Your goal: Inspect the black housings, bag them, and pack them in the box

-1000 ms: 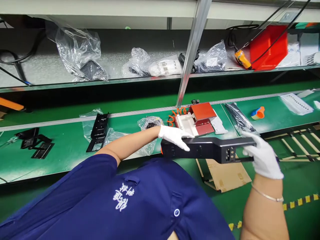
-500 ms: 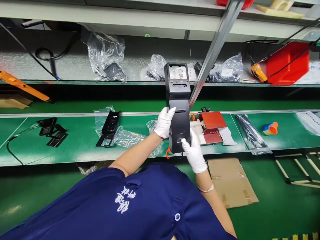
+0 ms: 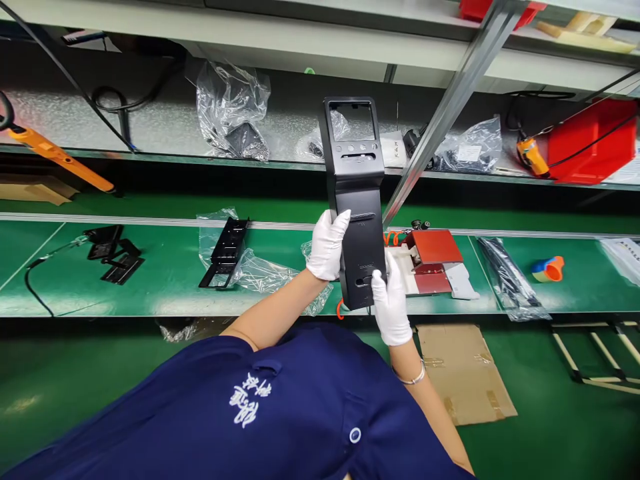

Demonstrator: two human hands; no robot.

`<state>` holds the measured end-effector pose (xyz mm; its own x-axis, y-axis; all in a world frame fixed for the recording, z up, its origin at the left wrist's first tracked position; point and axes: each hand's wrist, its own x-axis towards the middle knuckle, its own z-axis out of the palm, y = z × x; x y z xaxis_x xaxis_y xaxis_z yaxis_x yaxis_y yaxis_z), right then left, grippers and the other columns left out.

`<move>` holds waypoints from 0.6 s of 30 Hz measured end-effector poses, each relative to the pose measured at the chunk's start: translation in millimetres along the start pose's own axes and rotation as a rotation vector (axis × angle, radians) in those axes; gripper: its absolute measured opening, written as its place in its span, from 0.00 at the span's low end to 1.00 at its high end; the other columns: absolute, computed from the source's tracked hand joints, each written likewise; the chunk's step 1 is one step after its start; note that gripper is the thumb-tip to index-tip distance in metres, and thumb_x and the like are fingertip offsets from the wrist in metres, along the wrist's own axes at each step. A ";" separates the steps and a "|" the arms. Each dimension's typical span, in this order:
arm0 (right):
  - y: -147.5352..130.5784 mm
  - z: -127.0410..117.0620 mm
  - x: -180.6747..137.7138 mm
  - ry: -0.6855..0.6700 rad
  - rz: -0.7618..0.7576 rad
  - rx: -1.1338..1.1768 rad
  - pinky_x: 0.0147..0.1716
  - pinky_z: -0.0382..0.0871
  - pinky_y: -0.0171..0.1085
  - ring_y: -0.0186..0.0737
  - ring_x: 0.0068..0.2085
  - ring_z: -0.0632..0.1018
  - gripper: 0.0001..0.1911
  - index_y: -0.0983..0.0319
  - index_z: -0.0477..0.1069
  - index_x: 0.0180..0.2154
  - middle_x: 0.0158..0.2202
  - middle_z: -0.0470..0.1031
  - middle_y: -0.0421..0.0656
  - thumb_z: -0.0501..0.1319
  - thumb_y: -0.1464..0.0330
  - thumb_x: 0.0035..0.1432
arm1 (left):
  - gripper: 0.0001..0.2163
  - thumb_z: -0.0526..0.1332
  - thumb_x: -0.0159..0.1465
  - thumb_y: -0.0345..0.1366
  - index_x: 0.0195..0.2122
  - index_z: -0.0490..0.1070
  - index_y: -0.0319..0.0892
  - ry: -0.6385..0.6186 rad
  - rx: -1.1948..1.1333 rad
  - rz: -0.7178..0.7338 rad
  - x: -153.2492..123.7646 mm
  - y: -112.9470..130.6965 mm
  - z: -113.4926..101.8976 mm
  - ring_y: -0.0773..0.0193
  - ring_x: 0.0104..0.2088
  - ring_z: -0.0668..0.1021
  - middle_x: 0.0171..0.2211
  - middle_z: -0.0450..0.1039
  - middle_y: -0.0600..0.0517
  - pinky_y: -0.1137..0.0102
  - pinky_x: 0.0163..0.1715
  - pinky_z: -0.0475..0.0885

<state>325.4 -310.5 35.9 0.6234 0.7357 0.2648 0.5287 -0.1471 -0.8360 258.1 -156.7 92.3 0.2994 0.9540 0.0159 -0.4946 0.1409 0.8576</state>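
Black case [image 3: 361, 233] gripped above the green bench [image 3: 165, 293]

Gloved in white, the person's left hand [image 3: 327, 247] clasps the black case by its left edge, the thumb lying on the front face beside a narrow slot and the other fingers partly hidden behind. The right hand [image 3: 393, 300], gloved too, grips the lower right corner, its thumb near a small cut-out; where its hidden fingertips rest, one cannot tell. The case stands lengthwise in front of the person, its windowed end pointing away, and a clear bag on the shelf [image 3: 165, 127] shows through the opening.

To the right of the case, on the bench, sits a red block [image 3: 435, 247] with an orange coiled hose [image 3: 393, 238] beside it. Farther right lie a bag of long dark parts [image 3: 513, 277] and an orange and blue roll [image 3: 547, 269]. Left of the hands, a black frame [image 3: 227, 250] lies among clear plastic. A red bin [image 3: 587, 143] sits on the shelf, and flat cardboard [image 3: 465, 380] shows below the bench.
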 end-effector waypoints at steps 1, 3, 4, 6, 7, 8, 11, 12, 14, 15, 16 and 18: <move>-0.6 -1.0 -2.6 0.048 -0.031 0.023 0.70 0.70 0.40 0.34 0.68 0.69 0.34 0.66 0.59 0.68 0.67 0.62 0.52 0.49 0.50 0.72 | 0.14 0.71 0.63 0.47 0.32 0.70 0.46 0.021 -0.012 0.003 1.6 1.7 0.1 0.64 0.32 0.78 0.33 0.76 0.53 0.69 0.33 0.78; -3.2 -1.2 -8.2 0.140 -0.077 0.016 0.69 0.70 0.40 0.34 0.68 0.69 0.28 0.65 0.66 0.61 0.67 0.62 0.52 0.53 0.52 0.70 | 0.14 0.71 0.63 0.46 0.32 0.69 0.46 0.073 -0.031 0.028 3.9 5.4 0.9 0.64 0.32 0.79 0.33 0.76 0.53 0.69 0.34 0.79; -5.4 -0.2 -10.6 0.151 -0.079 -0.002 0.70 0.68 0.42 0.35 0.68 0.68 0.26 0.65 0.69 0.57 0.68 0.61 0.51 0.55 0.53 0.69 | 0.14 0.71 0.64 0.45 0.31 0.68 0.46 0.093 -0.035 0.045 4.3 7.3 1.6 0.65 0.32 0.79 0.33 0.76 0.54 0.70 0.34 0.79; -11.3 3.9 -13.9 0.120 -0.033 -0.006 0.73 0.65 0.45 0.37 0.70 0.66 0.24 0.64 0.71 0.54 0.70 0.58 0.50 0.57 0.53 0.68 | 0.13 0.70 0.65 0.43 0.32 0.67 0.46 0.113 -0.042 0.069 3.6 10.3 3.5 0.66 0.32 0.79 0.32 0.75 0.55 0.71 0.35 0.78; -14.5 6.5 -14.5 0.110 0.007 0.019 0.74 0.63 0.46 0.37 0.71 0.64 0.25 0.64 0.72 0.54 0.70 0.56 0.50 0.57 0.52 0.68 | 0.12 0.69 0.65 0.42 0.32 0.67 0.46 0.119 -0.046 0.076 2.8 11.4 4.5 0.66 0.32 0.79 0.32 0.75 0.55 0.71 0.35 0.78; -17.6 9.2 -14.6 0.109 0.046 0.056 0.76 0.61 0.47 0.38 0.72 0.63 0.25 0.64 0.72 0.55 0.71 0.55 0.50 0.57 0.52 0.68 | 0.12 0.69 0.65 0.42 0.33 0.67 0.46 0.124 -0.050 0.080 1.9 12.2 5.6 0.67 0.32 0.78 0.32 0.74 0.56 0.71 0.36 0.78; -24.9 15.6 -13.1 0.126 0.135 0.173 0.77 0.58 0.49 0.39 0.73 0.61 0.26 0.65 0.72 0.52 0.71 0.53 0.50 0.57 0.50 0.66 | 0.11 0.67 0.66 0.43 0.35 0.67 0.46 0.131 -0.063 0.087 0.1 12.7 7.7 0.66 0.34 0.79 0.34 0.75 0.56 0.71 0.38 0.77; -26.5 16.8 -12.6 0.127 0.155 0.201 0.77 0.59 0.48 0.40 0.73 0.61 0.26 0.65 0.73 0.51 0.72 0.52 0.49 0.58 0.50 0.65 | 0.10 0.67 0.66 0.43 0.35 0.67 0.46 0.129 -0.054 0.090 0.2 12.3 7.8 0.66 0.36 0.79 0.35 0.75 0.56 0.70 0.39 0.77; -28.9 17.6 -11.9 0.116 0.181 0.236 0.76 0.60 0.47 0.40 0.74 0.60 0.26 0.65 0.74 0.49 0.73 0.51 0.47 0.59 0.50 0.64 | 0.11 0.68 0.65 0.44 0.35 0.67 0.46 0.136 -0.016 0.104 1.2 10.8 6.9 0.64 0.38 0.80 0.36 0.75 0.56 0.70 0.40 0.76; -29.9 17.1 -11.5 0.105 0.188 0.247 0.76 0.60 0.46 0.40 0.74 0.60 0.25 0.64 0.75 0.48 0.73 0.50 0.47 0.59 0.50 0.64 | 0.12 0.68 0.65 0.44 0.34 0.67 0.46 0.142 0.008 0.115 2.1 9.9 6.0 0.64 0.37 0.79 0.35 0.75 0.56 0.70 0.39 0.76; -30.6 15.8 -10.9 0.085 0.193 0.259 0.76 0.61 0.46 0.40 0.74 0.60 0.25 0.64 0.75 0.48 0.73 0.49 0.46 0.59 0.50 0.63 | 0.12 0.69 0.64 0.44 0.33 0.67 0.46 0.145 0.027 0.123 3.2 9.0 5.1 0.64 0.36 0.79 0.34 0.75 0.57 0.70 0.38 0.76; -31.1 10.6 -8.7 0.056 0.198 0.287 0.76 0.62 0.45 0.40 0.74 0.61 0.26 0.64 0.75 0.48 0.73 0.50 0.46 0.59 0.49 0.63 | 0.12 0.70 0.64 0.44 0.32 0.67 0.46 0.134 0.016 0.128 5.7 8.1 3.5 0.65 0.34 0.79 0.32 0.75 0.57 0.70 0.37 0.76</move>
<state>297.4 -305.3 54.5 0.7324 0.6730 0.1029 0.2153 -0.0856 -0.9728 258.6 -151.1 101.1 0.1231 0.9907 0.0578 -0.5085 0.0130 0.8610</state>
